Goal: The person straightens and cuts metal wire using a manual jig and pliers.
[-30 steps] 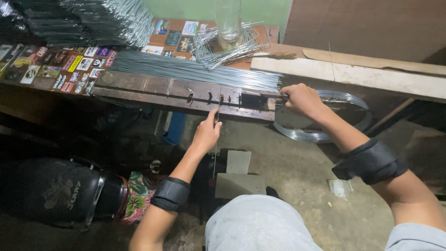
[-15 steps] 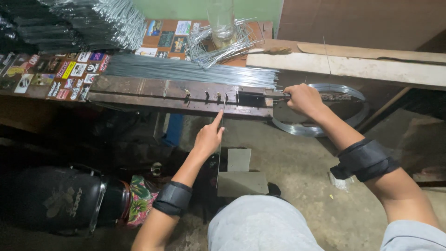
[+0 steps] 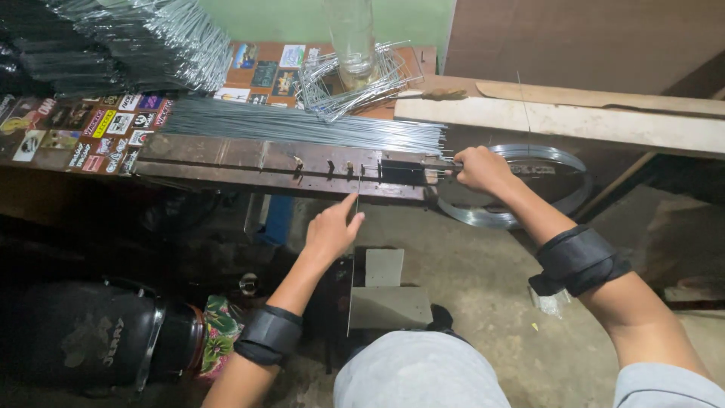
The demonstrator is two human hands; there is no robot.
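The landmark here is the long rusty metal jig (image 3: 279,168) fixed along the front edge of the bench (image 3: 249,83). At the right end of the jig, the right hand (image 3: 483,168) has its grip closed around a handle or lever there; exactly what it clasps is hidden by the fingers. Below the jig's middle, the left hand (image 3: 331,233) reaches up with its grip pinched on a thin wire piece (image 3: 358,198) that hangs down from the jig's row of small pegs (image 3: 332,168).

Just behind the jig lies a bundle of straight wire rods (image 3: 302,125). Farther behind it sit a heap of bent wire frames (image 3: 355,75) and a clear bottle (image 3: 351,34); behind the jig's left end a stack of finished wire pieces (image 3: 143,38) is piled. Below the jig's right end hangs a coil of flat metal band (image 3: 513,185).

To bend cleanly, it seems wise to keep the wire seated flush against the pegs, steady it with the left fingertips clear of the moving part, and pull the handle in one even stroke. Letting the wire twist would likely spoil the angle.
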